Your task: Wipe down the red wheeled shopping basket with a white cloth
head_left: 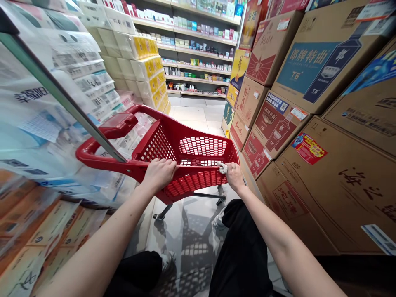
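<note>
A red plastic mesh shopping cart [192, 181] stands on castors in front of me, its long handle [108, 153] reaching out to the left. My left hand [159, 174] grips the cart's near rim. My right hand [234, 176] presses a crumpled white cloth [222, 167] against the same rim, further right. The inside of the cart shows only red mesh, with no goods visible.
Large printed cardboard cartons [321, 66] are stacked high along the right of the aisle. Wrapped tissue packs [77, 70] form a wall on the left. Shelves of small boxes [198, 45] stand at the far end, beyond a tiled floor [192, 113].
</note>
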A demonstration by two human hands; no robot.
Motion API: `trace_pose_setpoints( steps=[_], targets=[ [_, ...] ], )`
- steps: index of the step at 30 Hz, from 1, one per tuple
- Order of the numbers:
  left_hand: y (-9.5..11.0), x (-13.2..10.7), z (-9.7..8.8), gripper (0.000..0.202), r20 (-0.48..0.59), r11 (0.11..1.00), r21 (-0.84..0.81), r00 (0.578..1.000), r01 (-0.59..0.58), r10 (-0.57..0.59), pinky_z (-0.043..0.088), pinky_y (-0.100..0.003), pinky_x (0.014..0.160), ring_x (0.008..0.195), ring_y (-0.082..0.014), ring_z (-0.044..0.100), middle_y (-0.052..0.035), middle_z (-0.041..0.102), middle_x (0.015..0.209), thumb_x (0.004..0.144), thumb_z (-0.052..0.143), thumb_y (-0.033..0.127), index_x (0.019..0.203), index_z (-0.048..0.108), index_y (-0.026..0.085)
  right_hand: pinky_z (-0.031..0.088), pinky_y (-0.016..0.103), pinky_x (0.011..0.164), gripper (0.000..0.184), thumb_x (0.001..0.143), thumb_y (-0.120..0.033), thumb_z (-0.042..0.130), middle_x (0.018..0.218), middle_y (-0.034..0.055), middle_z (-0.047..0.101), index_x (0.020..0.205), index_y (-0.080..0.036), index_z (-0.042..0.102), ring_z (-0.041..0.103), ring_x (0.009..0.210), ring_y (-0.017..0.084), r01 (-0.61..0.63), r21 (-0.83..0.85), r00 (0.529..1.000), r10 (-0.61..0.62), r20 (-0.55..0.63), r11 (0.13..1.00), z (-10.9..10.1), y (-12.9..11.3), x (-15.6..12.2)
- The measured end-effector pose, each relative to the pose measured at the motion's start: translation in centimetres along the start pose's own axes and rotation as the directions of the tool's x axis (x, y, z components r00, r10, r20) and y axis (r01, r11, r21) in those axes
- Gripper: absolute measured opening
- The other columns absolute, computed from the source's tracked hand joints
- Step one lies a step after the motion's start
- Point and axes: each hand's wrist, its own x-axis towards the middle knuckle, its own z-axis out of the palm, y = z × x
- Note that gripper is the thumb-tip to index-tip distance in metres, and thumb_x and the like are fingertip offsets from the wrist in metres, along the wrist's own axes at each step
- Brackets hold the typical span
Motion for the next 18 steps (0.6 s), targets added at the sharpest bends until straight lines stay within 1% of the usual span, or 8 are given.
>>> trace_pose_setpoints(
  steps=[3, 7, 9, 11, 12, 14, 16, 18],
  targets=[
    [0.3, 0.2, 0.1, 0.041, 0.001, 0.999, 0.036, 1.0, -0.003, 0.003, 0.035, -0.04, 0.073, 0.082, -0.0273, 0.065, -0.0113, 0.071, 0.083, 0.099, 0.033, 0.038, 0.082, 0.065, 0.018, 0.039, 0.042, 0.093, 0.027, 0.098, -0.016, 0.041, 0.107, 0.0165, 0.06, 0.118, -0.011, 0.059, 0.049, 0.098, 0.026, -0.005, -0.021, 1.0, 0.004, -0.026, 1.0, 0.0, -2.2, 0.7],
    [0.7, 0.3, 0.1, 0.041, -0.026, 1.0, 0.019, 1.0, -0.001, 0.001, 0.035, -0.041, 0.074, 0.081, -0.0273, 0.064, -0.0117, 0.07, 0.083, 0.1, 0.031, 0.037, 0.083, 0.064, 0.018, 0.04, 0.042, 0.09, 0.027, 0.099, -0.019, 0.039, 0.103, 0.0147, 0.061, 0.116, -0.014, 0.059, 0.05, 0.095, 0.027, 0.081, -0.007, 0.997, -0.081, -0.01, 0.997, 0.1, -7.7, 2.6],
    [1.0, 0.4, 0.1, 0.041, -0.035, 1.0, -0.005, 0.999, 0.0, -0.001, 0.035, -0.041, 0.074, 0.081, -0.0272, 0.064, -0.0121, 0.07, 0.083, 0.1, 0.031, 0.037, 0.084, 0.065, 0.018, 0.041, 0.042, 0.088, 0.029, 0.1, -0.019, 0.036, 0.103, 0.0145, 0.06, 0.118, -0.014, 0.058, 0.05, 0.093, 0.026, 0.091, -0.008, 0.996, -0.091, -0.021, 0.996, -0.1, -10.4, 3.5],
    [1.2, 0.4, 0.0, 0.041, -0.04, 1.0, -0.025, 0.999, -0.003, 0.002, 0.035, -0.04, 0.074, 0.081, -0.0272, 0.064, -0.0122, 0.069, 0.083, 0.1, 0.032, 0.037, 0.085, 0.065, 0.018, 0.041, 0.041, 0.087, 0.029, 0.1, -0.018, 0.034, 0.103, 0.0139, 0.06, 0.118, -0.015, 0.058, 0.05, 0.092, 0.026, 0.103, 0.002, 0.995, -0.103, -0.011, 0.995, -0.3, -11.9, 4.0],
    [1.2, 0.4, 0.0, 0.041, -0.041, 1.0, -0.029, 0.999, -0.006, 0.005, 0.035, -0.04, 0.074, 0.081, -0.0272, 0.064, -0.0122, 0.069, 0.082, 0.1, 0.032, 0.037, 0.085, 0.065, 0.018, 0.041, 0.04, 0.088, 0.029, 0.1, -0.018, 0.034, 0.103, 0.0136, 0.06, 0.119, -0.015, 0.057, 0.05, 0.093, 0.025, 0.126, 0.011, 0.992, -0.126, 0.0, 0.992, -0.5, -11.9, 4.1],
    [1.2, 0.4, -0.1, 0.041, -0.041, 1.0, -0.022, 0.999, -0.017, 0.016, 0.035, -0.04, 0.073, 0.081, -0.0273, 0.064, -0.0118, 0.069, 0.082, 0.1, 0.032, 0.037, 0.085, 0.065, 0.018, 0.04, 0.04, 0.09, 0.03, 0.1, -0.019, 0.035, 0.105, 0.013, 0.06, 0.122, -0.016, 0.056, 0.051, 0.095, 0.025, 0.19, 0.031, 0.981, -0.191, 0.034, 0.981, -0.7, -10.7, 4.0],
    [1.2, 0.4, -0.1, 0.041, -0.042, 1.0, -0.004, 0.999, -0.029, 0.028, 0.035, -0.04, 0.073, 0.081, -0.0271, 0.064, -0.0112, 0.069, 0.082, 0.1, 0.032, 0.037, 0.085, 0.065, 0.018, 0.039, 0.04, 0.091, 0.03, 0.1, -0.021, 0.037, 0.105, 0.0131, 0.06, 0.123, -0.016, 0.056, 0.051, 0.096, 0.026, 0.222, 0.039, 0.972, -0.224, 0.07, 0.974, -0.9, -8.1, 3.5],
    [1.2, 0.4, -0.1, 0.041, -0.046, 0.999, 0.008, 0.998, -0.036, 0.036, 0.035, -0.04, 0.073, 0.08, -0.0269, 0.064, -0.0107, 0.069, 0.082, 0.101, 0.032, 0.036, 0.084, 0.065, 0.018, 0.039, 0.039, 0.092, 0.029, 0.097, -0.017, 0.042, 0.106, 0.0132, 0.061, 0.122, -0.016, 0.057, 0.051, 0.098, 0.026, 0.205, 0.043, 0.973, -0.208, 0.099, 0.978, -1.1, -5.3, 2.9]
  ],
)
